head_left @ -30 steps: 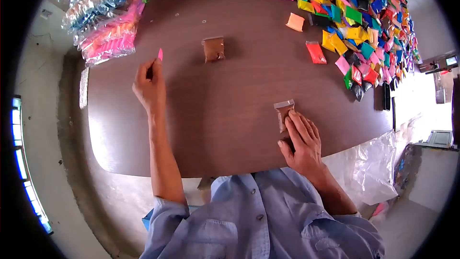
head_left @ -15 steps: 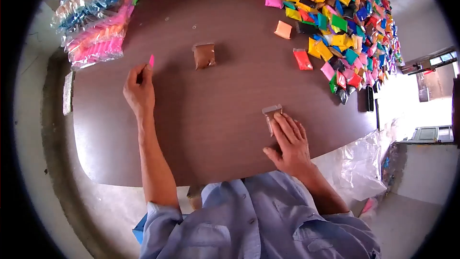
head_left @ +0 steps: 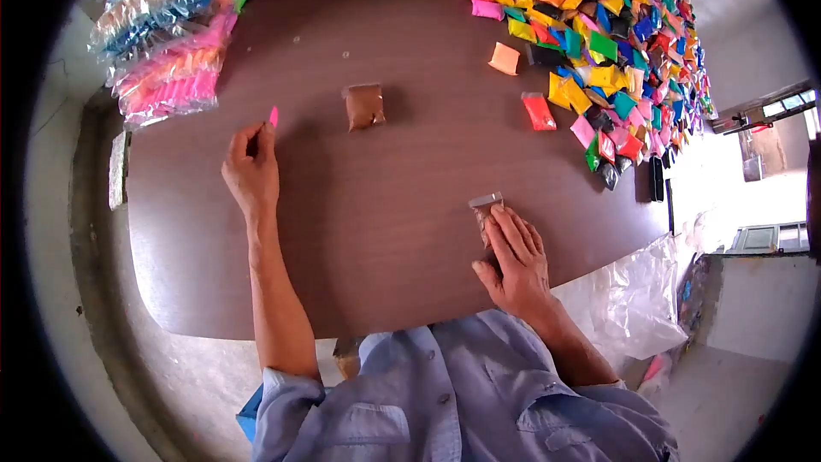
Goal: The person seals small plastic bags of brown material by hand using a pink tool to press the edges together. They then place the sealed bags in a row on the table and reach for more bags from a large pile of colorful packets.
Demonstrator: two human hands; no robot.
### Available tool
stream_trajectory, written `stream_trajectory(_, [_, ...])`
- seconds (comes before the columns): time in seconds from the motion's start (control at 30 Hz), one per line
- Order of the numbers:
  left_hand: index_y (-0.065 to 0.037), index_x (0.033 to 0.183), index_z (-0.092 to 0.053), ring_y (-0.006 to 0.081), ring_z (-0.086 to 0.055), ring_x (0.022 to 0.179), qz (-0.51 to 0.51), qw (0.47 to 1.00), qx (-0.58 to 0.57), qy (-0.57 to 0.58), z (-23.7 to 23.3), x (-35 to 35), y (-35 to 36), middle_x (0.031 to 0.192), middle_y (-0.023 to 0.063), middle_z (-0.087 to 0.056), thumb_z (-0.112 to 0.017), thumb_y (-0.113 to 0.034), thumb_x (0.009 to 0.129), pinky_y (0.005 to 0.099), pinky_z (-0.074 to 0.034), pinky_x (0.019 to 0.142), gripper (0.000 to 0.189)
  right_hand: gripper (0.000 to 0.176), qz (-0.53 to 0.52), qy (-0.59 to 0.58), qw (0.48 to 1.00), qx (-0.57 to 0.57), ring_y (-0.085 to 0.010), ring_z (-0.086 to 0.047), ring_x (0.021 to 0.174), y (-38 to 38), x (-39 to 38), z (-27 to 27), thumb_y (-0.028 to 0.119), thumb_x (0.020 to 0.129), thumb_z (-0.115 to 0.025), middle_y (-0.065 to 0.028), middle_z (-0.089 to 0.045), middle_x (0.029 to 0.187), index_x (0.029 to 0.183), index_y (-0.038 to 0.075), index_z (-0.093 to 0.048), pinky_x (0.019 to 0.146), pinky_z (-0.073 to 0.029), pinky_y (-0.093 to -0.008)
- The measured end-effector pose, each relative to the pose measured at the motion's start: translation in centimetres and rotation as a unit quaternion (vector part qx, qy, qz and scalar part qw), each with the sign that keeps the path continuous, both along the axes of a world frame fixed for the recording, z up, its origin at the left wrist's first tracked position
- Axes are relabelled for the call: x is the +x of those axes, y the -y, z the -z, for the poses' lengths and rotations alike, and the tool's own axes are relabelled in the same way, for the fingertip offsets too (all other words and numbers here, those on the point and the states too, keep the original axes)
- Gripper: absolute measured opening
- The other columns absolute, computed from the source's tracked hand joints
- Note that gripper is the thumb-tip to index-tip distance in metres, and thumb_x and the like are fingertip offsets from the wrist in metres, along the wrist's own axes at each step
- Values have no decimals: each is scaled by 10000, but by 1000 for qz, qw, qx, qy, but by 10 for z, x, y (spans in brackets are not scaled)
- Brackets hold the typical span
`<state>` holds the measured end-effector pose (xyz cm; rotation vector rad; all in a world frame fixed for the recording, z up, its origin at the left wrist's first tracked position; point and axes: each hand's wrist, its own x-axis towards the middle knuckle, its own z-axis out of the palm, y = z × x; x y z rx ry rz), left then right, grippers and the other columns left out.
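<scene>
My left hand [head_left: 252,167] is raised over the left part of the table, thumb and fingertips pinched around a small pink pointed piece [head_left: 274,116]. Most of that piece's lower end is hidden by the fingers. My right hand [head_left: 516,258] lies with fingers stretched out over a clear packet with brown contents [head_left: 484,210], close to the table's front edge. The packet's top strip shows past the fingertips; the hand covers the rest. Between and beyond the hands, a second brown packet [head_left: 365,108] lies flat on the table.
A large heap of small colourful packets [head_left: 603,47] covers the back right of the dark table [head_left: 402,188]. Single red [head_left: 539,111] and peach [head_left: 504,58] packets lie at its edge. Bagged pink, orange and blue pieces [head_left: 167,77] are stacked back left. Clear plastic sheeting [head_left: 637,299] hangs front right.
The view has shifted very slightly. Both hands keep nearly the same pose, the left still pinching the pink piece and the right still on the packet.
</scene>
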<state>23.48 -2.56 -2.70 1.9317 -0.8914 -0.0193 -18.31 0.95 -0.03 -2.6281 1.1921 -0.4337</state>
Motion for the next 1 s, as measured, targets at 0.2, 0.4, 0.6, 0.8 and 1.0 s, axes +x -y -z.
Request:
stream_trajectory(0.2, [-51, 1051, -782, 156, -650, 828, 2, 999, -2, -48, -1, -1, -2, 917, 48, -748, -736, -240, 1009, 325, -519, 789, 199, 594, 17, 19, 1000, 1, -394, -529, 1423, -5, 4, -8, 208, 905, -784, -206, -529, 1558, 1421, -33, -614, 1161, -413, -542])
stream_trajectory(0.4, [-42, 1013, -771, 145, -656, 779, -7, 1000, -8, -25, -1, -2, -1, 855, 51, -735, -765, -216, 998, 311, -524, 754, 175, 460, 59, 111, 992, -22, -367, -648, 1295, 16, -2, 13, 69, 868, -807, -183, -659, 1418, 1309, -13, -708, 1083, -529, -472])
stream_trajectory(0.6, [-38, 1006, -767, 157, -654, 747, -5, 999, -26, -32, 0, -2, 2, 844, 53, -731, -768, -206, 994, 322, -527, 724, 168, 374, 86, 234, 968, 18, -357, -691, 1254, 53, 29, 11, -15, 966, -715, -198, -678, 1406, 1338, -42, -684, 1040, -575, -409])
stream_trajectory(0.8, [-28, 994, -757, 153, -642, 732, 7, 998, -51, -35, -1, -2, 2, 830, 54, -733, -761, -176, 995, 327, -536, 731, 148, 364, 21, 247, 968, -48, -350, -696, 1218, 120, 100, 11, -11, 938, -743, -176, -681, 1381, 1298, -33, -696, 1016, -579, -413])
stream_trajectory(1.0, [-27, 997, -756, 145, -654, 741, 1, 999, -22, -45, -4, -3, 2, 843, 59, -744, -764, -150, 988, 316, -536, 729, 124, 373, -51, 208, 970, -113, -337, -674, 1226, 155, 148, 21, 86, 937, -763, -135, -662, 1382, 1295, 5, -692, 1021, -569, -442])
